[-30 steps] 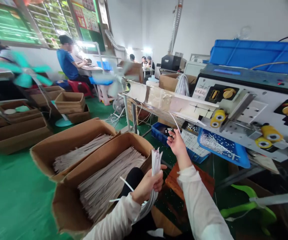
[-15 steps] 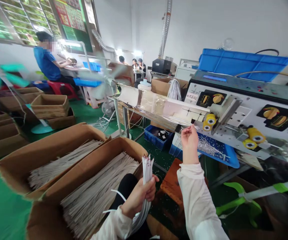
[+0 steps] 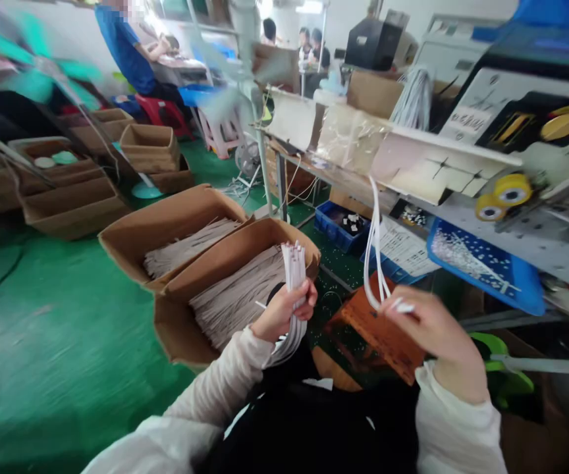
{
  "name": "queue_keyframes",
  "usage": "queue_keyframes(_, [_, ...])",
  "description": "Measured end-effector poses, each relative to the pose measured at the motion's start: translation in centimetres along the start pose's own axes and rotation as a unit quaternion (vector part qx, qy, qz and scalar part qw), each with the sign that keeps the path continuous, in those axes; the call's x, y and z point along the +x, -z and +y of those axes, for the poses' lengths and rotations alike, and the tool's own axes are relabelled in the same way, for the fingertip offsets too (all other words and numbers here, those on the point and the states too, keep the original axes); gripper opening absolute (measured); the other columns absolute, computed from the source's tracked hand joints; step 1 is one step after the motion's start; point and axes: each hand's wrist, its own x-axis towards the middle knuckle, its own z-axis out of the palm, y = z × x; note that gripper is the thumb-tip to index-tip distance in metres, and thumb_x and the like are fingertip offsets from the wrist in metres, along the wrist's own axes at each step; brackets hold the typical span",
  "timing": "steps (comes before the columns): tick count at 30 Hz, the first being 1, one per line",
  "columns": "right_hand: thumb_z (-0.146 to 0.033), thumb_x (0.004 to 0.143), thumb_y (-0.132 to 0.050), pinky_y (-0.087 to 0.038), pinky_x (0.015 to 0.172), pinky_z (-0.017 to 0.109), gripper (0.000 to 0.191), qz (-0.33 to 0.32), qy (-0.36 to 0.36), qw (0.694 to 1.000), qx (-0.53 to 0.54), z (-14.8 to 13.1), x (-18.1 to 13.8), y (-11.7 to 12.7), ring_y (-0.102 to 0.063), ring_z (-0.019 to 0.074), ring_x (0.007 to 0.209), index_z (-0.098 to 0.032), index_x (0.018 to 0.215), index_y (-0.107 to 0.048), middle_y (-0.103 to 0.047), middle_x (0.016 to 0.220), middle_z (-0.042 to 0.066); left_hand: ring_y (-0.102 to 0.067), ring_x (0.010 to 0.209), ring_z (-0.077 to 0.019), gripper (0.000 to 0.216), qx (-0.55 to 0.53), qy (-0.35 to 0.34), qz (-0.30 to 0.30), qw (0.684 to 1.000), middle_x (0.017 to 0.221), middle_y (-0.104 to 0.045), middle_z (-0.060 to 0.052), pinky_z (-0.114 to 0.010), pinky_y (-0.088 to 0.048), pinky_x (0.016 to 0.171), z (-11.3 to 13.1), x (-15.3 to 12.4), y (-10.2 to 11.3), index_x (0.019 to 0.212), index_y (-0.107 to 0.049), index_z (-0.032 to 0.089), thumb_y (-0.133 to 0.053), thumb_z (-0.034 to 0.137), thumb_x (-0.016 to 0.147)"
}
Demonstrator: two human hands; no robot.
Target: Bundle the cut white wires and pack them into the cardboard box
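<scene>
My left hand (image 3: 284, 311) is closed round a bundle of white wires (image 3: 294, 263). Their cut ends stand up above the fist, and the lower lengths curve down beneath it. Out to the right, my right hand (image 3: 430, 322) is closed on a few white wires (image 3: 374, 247), gripping them close to their ends. From there they arch upward to the edge of a pale trough (image 3: 413, 158) beside a machine with yellow rollers (image 3: 512, 189). The fingers of the right hand are slightly blurred.
Two long cardboard boxes (image 3: 176, 336) with many wires stand at left. A blue tray (image 3: 531, 293) of small white scraps sits under the machine, near a wooden stool (image 3: 383, 329). A green fan (image 3: 42, 62) and a co-worker in blue (image 3: 124, 49) are farther back.
My right hand has come away from the machine's rollers, down and toward me, drawing wires from the trough. The left hand still holds its bundle. The view has turned downward and left.
</scene>
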Motion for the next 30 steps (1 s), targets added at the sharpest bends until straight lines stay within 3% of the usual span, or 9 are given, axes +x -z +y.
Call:
queue_keyframes(2, [-0.033, 0.09, -0.066, -0.051, 0.065, 0.028, 0.017, -0.209, 0.002, 0.977, 0.041, -1.1, -1.2, -2.2, -0.065, 0.0173, 0.068, -0.022, 0.082, -0.076, -0.07, 0.075, 0.004, -0.036, 0.04, -0.002, 0.036, 0.005, 0.023, -0.011, 1.0, 0.065, -0.062, -0.001, -0.017, -0.027, 0.04, -0.7, 0.2, 0.1, 0.077, -0.057, 0.013, -0.078, 0.043, 0.076])
queue_keyframes(3, [-0.033, 0.091, -0.064, -0.05, 0.063, 0.026, 0.018, -0.252, -0.003, 0.965, 0.067, -1.2, -1.3, -3.4, -0.064, 0.0163, 0.065, -0.022, 0.082, -0.076, -0.07, 0.074, 0.004, -0.043, 0.043, -0.0042, 0.037, 0.002, 0.044, -0.015, 0.999, 0.068, -0.065, -0.003, -0.018, -0.031, 0.041, -1.5, 0.4, 0.1, 0.076, -0.058, 0.013, -0.078, 0.043, 0.076])
queue_keyframes(7, [-0.042, 0.092, -0.058, -0.041, 0.048, 0.022, 0.03, -0.173, -0.152, 0.965, 0.129, 1.1, 0.7, -6.9, -0.054, 0.0121, 0.05, -0.018, 0.08, -0.071, -0.063, 0.063, 0.001, -0.066, 0.064, -0.0181, 0.039, -0.056, 0.136, -0.026, 0.989, 0.072, -0.069, -0.008, -0.03, -0.053, 0.062, -6.0, 1.3, -0.3, 0.082, -0.062, 0.011, -0.082, 0.044, 0.072])
queue_keyframes(11, [-0.049, 0.086, -0.062, -0.037, 0.044, 0.022, 0.033, -0.111, -0.242, 0.954, 0.138, 4.7, 3.1, -7.8, -0.049, 0.0113, 0.045, -0.017, 0.079, -0.068, -0.055, 0.052, -0.002, -0.071, 0.078, -0.0259, 0.045, -0.098, 0.171, -0.047, 0.979, 0.081, -0.072, -0.014, -0.039, -0.056, 0.076, -8.6, 1.8, 0.2, 0.093, -0.066, 0.007, -0.074, 0.049, 0.079])
queue_keyframes(15, [-0.05, 0.08, -0.067, -0.034, 0.042, 0.022, 0.036, -0.116, -0.26, 0.949, 0.14, 7.0, 5.1, -9.0, -0.045, 0.0098, 0.043, -0.017, 0.067, -0.064, -0.056, 0.051, -0.002, -0.069, 0.071, -0.0213, 0.049, -0.142, 0.181, -0.041, 0.972, 0.089, -0.072, -0.015, -0.033, -0.055, 0.065, -8.8, 1.7, 1.4, 0.103, -0.066, 0.008, -0.071, 0.052, 0.082])
queue_keyframes(18, [-0.052, 0.079, -0.069, -0.032, 0.041, 0.021, 0.037, -0.181, -0.278, 0.93, 0.157, 9.5, 7.1, -9.5, -0.044, 0.0093, 0.041, -0.016, 0.07, -0.065, -0.055, 0.049, -0.002, -0.048, 0.047, -0.0079, 0.043, -0.181, 0.162, -0.011, 0.97, 0.071, -0.062, -0.003, -0.021, -0.04, 0.047, -8.6, 1.3, 2.4, 0.103, -0.064, 0.011, -0.074, 0.047, 0.081])
queue_keyframes(21, [-0.055, 0.077, -0.071, -0.035, 0.042, 0.02, 0.04, -0.185, -0.291, 0.923, 0.169, 14.9, 11.1, -9.1, -0.05, 0.0094, 0.045, -0.016, 0.087, -0.069, -0.064, 0.061, 0.0, -0.028, 0.045, -0.0027, 0.031, -0.266, 0.149, 0.019, 0.952, 0.06, -0.042, 0.006, -0.015, -0.024, 0.043, -8.1, 1.1, 3.9, 0.092, -0.061, 0.014, -0.076, 0.038, 0.081])
queue_keyframes(24, [-0.049, 0.078, -0.073, -0.04, 0.047, 0.019, 0.036, -0.176, -0.35, 0.92, 0.03, 23.2, 16.0, -10.0, -0.056, 0.0097, 0.052, -0.016, 0.091, -0.069, -0.069, 0.07, 0.001, -0.022, 0.045, -0.0028, 0.026, -0.331, 0.113, 0.072, 0.934, 0.06, -0.033, 0.008, -0.015, -0.02, 0.044, -7.6, 1.4, 5.9, 0.085, -0.056, 0.016, -0.075, 0.034, 0.082])
queue_keyframes(30, [-0.026, 0.076, -0.08, -0.045, 0.055, 0.023, 0.021, -0.292, -0.407, 0.842, -0.2, 36.3, 18.9, -20.6, -0.059, 0.0122, 0.055, -0.012, 0.069, -0.067, -0.063, 0.059, 0.001, -0.019, 0.046, -0.0033, 0.027, -0.384, 0.1, 0.153, 0.905, 0.06, -0.031, 0.009, -0.016, -0.017, 0.044, -8.6, 3.5, 9.2, 0.086, -0.053, 0.017, -0.073, 0.036, 0.084])
